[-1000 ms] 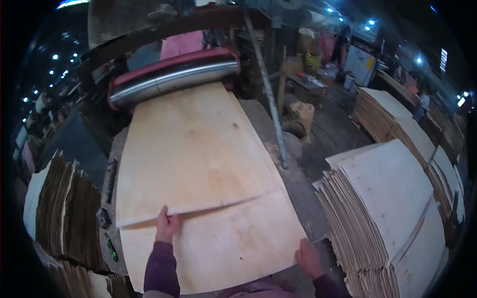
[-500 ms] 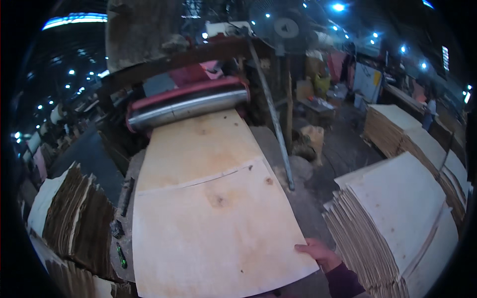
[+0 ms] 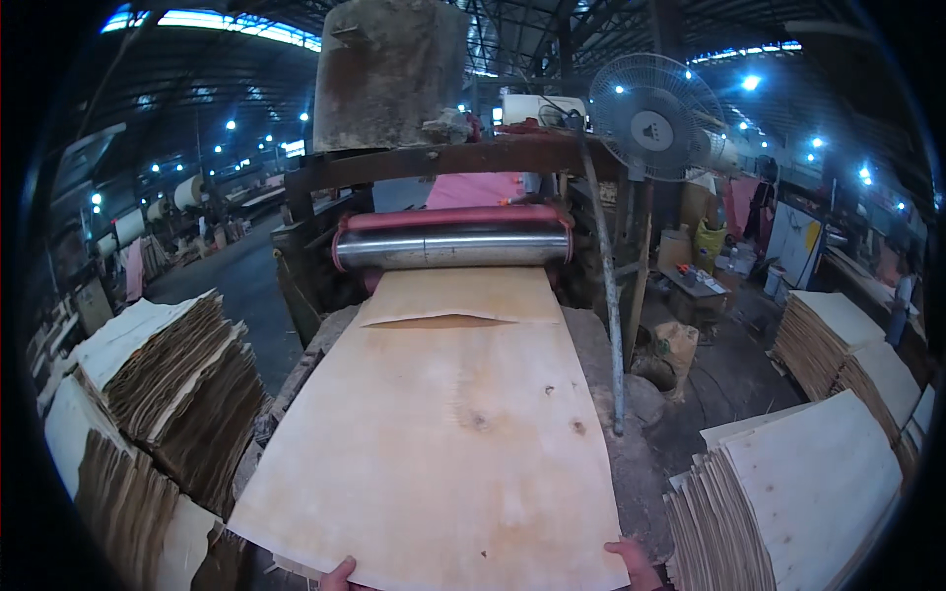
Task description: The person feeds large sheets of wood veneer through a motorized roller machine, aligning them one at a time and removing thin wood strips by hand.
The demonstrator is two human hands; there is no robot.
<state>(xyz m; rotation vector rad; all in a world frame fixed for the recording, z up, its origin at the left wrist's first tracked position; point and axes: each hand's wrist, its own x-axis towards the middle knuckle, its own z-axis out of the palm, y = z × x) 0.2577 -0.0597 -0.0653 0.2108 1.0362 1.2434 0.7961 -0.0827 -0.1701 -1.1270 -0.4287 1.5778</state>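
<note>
A large pale wood veneer sheet (image 3: 443, 453) with a few dark knots lies flat before me. My left hand (image 3: 338, 575) is closed on its near edge, thumb on top and the other fingers hidden below. At the near right corner my right hand (image 3: 634, 563) grips the same sheet, its thumb over the edge. Beyond it, a second veneer sheet (image 3: 473, 288) runs up to the roller machine. A narrow bowed gap shows where the two sheets meet. The machine's shiny metal roller (image 3: 453, 248) lies under a red-coated roller (image 3: 463, 218).
Stacks of veneer stand on both sides: a left stack (image 3: 177, 384) and a right stack (image 3: 798, 483). A slanting metal pole (image 3: 606, 295) rises right of the sheets. A fan (image 3: 655, 128) and a rusty tank (image 3: 389, 74) are above; a paper sack (image 3: 677, 350) sits on the floor.
My left hand has come into view, holding the near edge. The far sheet shows less length before the rollers, and the front sheet has moved closer to them. The view has tilted up.
</note>
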